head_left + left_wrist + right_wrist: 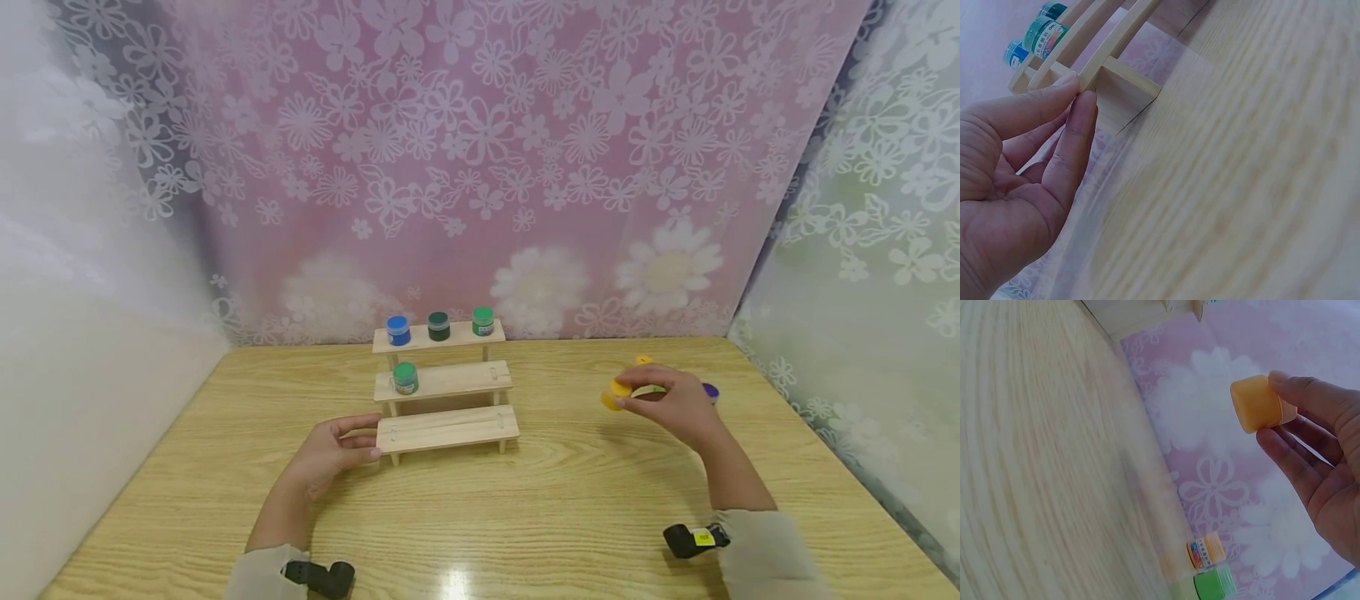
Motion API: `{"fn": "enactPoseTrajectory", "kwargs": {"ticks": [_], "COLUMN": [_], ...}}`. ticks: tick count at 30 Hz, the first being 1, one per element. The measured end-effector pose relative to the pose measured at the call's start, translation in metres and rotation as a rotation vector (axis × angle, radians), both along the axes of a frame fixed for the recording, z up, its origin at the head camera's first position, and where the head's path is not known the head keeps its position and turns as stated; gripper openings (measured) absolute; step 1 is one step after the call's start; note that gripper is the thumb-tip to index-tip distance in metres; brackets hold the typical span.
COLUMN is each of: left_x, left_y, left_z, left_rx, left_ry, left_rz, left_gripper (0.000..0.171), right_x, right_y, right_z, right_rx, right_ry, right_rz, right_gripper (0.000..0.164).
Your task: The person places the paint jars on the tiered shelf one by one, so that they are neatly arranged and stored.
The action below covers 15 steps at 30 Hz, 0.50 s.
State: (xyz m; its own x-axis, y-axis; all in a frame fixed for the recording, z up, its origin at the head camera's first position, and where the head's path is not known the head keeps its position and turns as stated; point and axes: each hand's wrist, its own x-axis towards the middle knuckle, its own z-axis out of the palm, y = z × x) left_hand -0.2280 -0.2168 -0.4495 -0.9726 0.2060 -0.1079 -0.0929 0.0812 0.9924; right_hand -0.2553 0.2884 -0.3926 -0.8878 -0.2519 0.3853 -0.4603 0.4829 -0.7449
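Note:
My right hand [678,406] holds a small yellow paint jar [612,396] between thumb and fingers, above the table; the right wrist view shows the jar [1255,405] tilted. At the left, my left hand [327,457] pinches the left end of the lowest step of a three-step wooden rack [450,431]. Along the top step stand a blue jar [398,332], a dark green jar [438,327] and a green jar [483,322]. Another green jar [406,378] sits at the left of the middle step. The lowest step is bare.
Behind my right hand, partly hidden, are an orange-yellow jar [644,360], a light green jar [1211,584] and a purple jar [710,392]. A pink flowered cloth [480,167] hangs at the table's back edge, with pale sheets at both sides.

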Motion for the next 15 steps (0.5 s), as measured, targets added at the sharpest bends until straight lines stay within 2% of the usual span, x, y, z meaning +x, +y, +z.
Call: {"fn": "enactPoseTrajectory", "kwargs": {"ticks": [8, 15], "left_x": [0.000, 0.001], "left_y": [0.000, 0.002], "left_z": [0.001, 0.002], "left_rx": [0.001, -0.010], "left_ry": [0.001, -0.010], "left_rz": [-0.001, 0.030], "left_gripper": [0.062, 0.061], "right_x": [0.001, 0.001], "right_y": [-0.013, -0.027], "right_z": [0.007, 0.015], "right_rx": [0.003, 0.008], "right_ry": [0.006, 0.055], "right_rz": [0.017, 0.050], "right_gripper": [0.029, 0.028]}}
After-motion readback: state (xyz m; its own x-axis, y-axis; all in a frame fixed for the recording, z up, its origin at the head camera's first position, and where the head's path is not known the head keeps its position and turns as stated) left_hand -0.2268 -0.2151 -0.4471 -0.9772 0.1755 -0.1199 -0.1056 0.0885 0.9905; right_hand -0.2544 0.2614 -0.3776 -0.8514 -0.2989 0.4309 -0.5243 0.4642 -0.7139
